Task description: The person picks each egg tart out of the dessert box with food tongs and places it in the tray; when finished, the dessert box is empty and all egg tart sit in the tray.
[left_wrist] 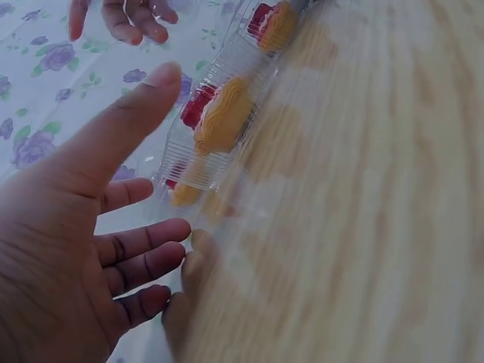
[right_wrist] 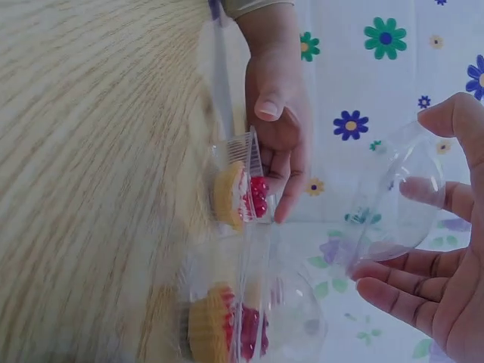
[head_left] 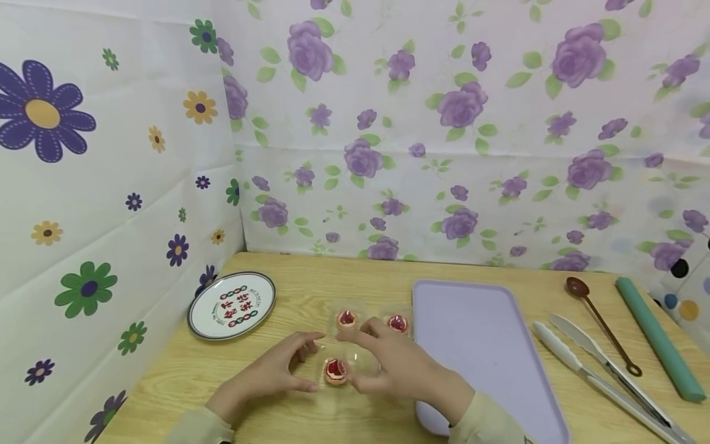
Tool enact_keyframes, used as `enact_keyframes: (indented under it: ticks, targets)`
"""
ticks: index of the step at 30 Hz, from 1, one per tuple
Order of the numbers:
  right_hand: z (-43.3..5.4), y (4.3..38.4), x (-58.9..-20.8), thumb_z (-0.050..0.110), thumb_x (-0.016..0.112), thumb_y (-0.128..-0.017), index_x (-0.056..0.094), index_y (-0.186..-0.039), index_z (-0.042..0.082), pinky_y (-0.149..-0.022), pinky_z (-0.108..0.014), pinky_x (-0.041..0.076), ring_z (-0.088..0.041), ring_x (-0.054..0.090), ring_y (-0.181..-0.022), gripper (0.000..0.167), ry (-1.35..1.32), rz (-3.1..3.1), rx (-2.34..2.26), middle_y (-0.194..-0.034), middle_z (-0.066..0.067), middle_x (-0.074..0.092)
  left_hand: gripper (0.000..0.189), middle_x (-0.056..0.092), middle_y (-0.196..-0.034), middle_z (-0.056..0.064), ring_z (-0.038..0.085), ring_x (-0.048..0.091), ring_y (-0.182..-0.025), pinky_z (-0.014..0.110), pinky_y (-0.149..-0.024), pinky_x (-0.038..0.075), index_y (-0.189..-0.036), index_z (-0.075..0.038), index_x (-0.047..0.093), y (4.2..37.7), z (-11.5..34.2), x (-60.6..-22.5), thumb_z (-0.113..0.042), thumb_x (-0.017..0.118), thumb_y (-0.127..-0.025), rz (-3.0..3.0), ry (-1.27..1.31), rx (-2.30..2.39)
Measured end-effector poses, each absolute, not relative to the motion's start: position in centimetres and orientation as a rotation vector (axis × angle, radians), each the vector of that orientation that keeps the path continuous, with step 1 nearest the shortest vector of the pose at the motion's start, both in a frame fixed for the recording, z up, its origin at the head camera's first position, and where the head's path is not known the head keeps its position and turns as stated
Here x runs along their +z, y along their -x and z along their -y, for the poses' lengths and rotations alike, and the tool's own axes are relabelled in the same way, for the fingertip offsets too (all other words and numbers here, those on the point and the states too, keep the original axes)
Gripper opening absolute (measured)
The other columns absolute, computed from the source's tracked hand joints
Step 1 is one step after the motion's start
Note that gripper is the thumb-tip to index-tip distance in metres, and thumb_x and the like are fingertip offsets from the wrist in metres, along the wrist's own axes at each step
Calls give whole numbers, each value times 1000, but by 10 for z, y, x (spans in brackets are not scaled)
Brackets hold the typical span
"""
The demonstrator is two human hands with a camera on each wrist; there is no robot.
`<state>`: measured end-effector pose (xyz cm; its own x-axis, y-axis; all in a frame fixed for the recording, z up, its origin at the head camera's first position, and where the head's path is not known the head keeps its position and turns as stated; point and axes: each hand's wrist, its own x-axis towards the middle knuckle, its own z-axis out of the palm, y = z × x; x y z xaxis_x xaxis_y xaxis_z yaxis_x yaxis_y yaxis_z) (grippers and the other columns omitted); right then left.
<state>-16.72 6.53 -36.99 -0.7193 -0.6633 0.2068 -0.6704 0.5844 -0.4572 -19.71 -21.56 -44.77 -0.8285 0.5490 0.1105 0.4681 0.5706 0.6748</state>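
Note:
A small tart with red topping (head_left: pixel 335 371) sits in a clear plastic container on the table, between the two hands. My left hand (head_left: pixel 272 372) is beside it on the left, fingers spread and holding nothing; the left wrist view shows this hand (left_wrist: pixel 76 227) next to the tart's ribbed clear case (left_wrist: pixel 197 155). Over the tart's right side, my right hand (head_left: pixel 396 364) holds a clear domed lid (right_wrist: pixel 401 204) between thumb and fingers. Behind them lie two more packed tarts, one at the back left (head_left: pixel 347 318) and another at the back right (head_left: pixel 397 324).
On the left stands a white plate (head_left: pixel 233 305) with red writing. A lilac tray (head_left: pixel 471 333) lies right of the tarts. Farther right are metal tongs (head_left: pixel 604 376), a brown ladle (head_left: pixel 601 320) and a green roll (head_left: pixel 660 339). Flowered cloth (head_left: pixel 388 135) hangs behind the table.

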Motion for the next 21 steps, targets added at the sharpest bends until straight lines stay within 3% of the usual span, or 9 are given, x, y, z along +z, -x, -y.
enact_keyframes:
  ticks: [3, 6, 10, 14, 21]
  targets:
    - [-71, 164, -368, 44, 64, -84, 47, -139, 26, -57, -18, 45, 0, 53, -65, 60, -1152, 2800, 844, -119, -4, 55, 87, 54, -121, -3, 14, 52, -106, 33, -96, 46, -145, -23, 38, 196, 216, -441, -47, 79, -72, -2668, -795, 1116]
    - [-76, 161, -366, 44, 66, -83, 46, -138, 21, -64, -21, 49, -7, 61, -81, 62, -1118, 2798, 851, -121, -2, 56, 89, 53, -126, 0, 17, 52, -111, 40, -99, 45, -146, -24, 36, 194, 214, -435, -45, 80, -72, -2674, -738, 1123]
    - [-83, 158, -369, 42, 71, -79, 49, -132, 18, -78, -30, 52, -12, 58, -100, 62, -1071, 2722, 828, -114, 3, 60, 91, 54, -129, 7, 23, 52, -114, 48, -98, 46, -145, -16, 38, 192, 210, -429, -43, 81, -70, -2770, -815, 1100]
    - [-91, 153, -377, 39, 76, -74, 52, -126, 14, -85, -31, 51, -6, 56, -97, 63, -1016, 2620, 826, -110, 5, 62, 88, 55, -131, 8, 28, 52, -119, 53, -99, 44, -140, -11, 45, 185, 197, -422, -44, 83, -67, -2929, -982, 1024]
    - [-100, 144, -393, 35, 80, -68, 51, -121, 11, -83, -29, 52, -7, 58, -95, 65, -966, 2491, 877, -106, 3, 63, 89, 56, -132, 0, 22, 49, -120, 49, -98, 44, -136, -17, 50, 167, 171, -412, -44, 87, -59, -3042, -1252, 966]
